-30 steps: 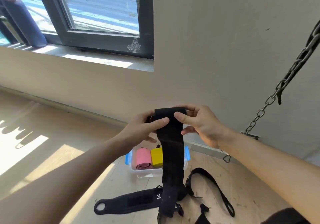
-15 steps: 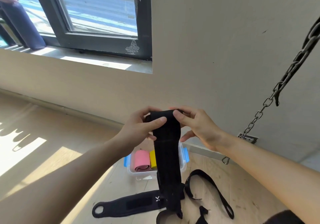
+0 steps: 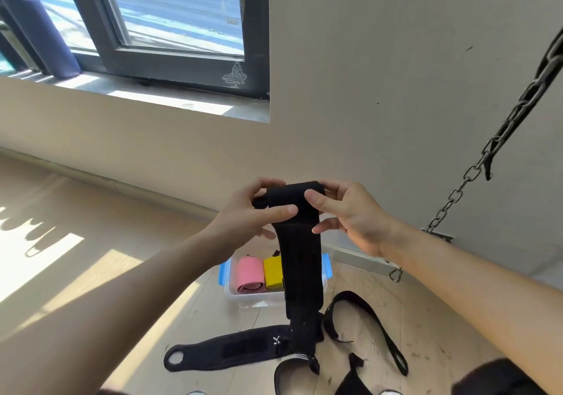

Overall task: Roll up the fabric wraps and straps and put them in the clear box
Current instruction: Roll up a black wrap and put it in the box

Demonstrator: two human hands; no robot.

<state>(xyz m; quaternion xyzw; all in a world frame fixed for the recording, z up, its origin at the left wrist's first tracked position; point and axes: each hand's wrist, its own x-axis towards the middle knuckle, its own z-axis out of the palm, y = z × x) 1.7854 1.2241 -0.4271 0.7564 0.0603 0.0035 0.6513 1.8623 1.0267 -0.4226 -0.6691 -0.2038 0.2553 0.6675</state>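
I hold a long black fabric wrap (image 3: 301, 266) up in front of me; its top end is rolled and the rest hangs down toward the floor. My left hand (image 3: 256, 211) pinches the roll's left side, thumb across the front. My right hand (image 3: 344, 211) pinches its right side. Below, a clear box (image 3: 243, 295) with blue clips stands on the floor, holding a pink roll (image 3: 249, 274) and a yellow roll (image 3: 272, 272). A black wrist wrap (image 3: 225, 350) and a thin black strap (image 3: 377, 327) lie flat on the floor in front of the box.
A metal chain (image 3: 475, 169) hangs slanting at the right, anchored to a plate by the wall. Behind the box are a beige wall and a dark-framed window (image 3: 170, 28). More black fabric (image 3: 350, 376) lies at the bottom edge. Sun patches fall on the wood floor at the left.
The roll at the wrap's top has been turned a little further between my fingers, and the hanging tail has risen slightly. Both hands stay at the same height.
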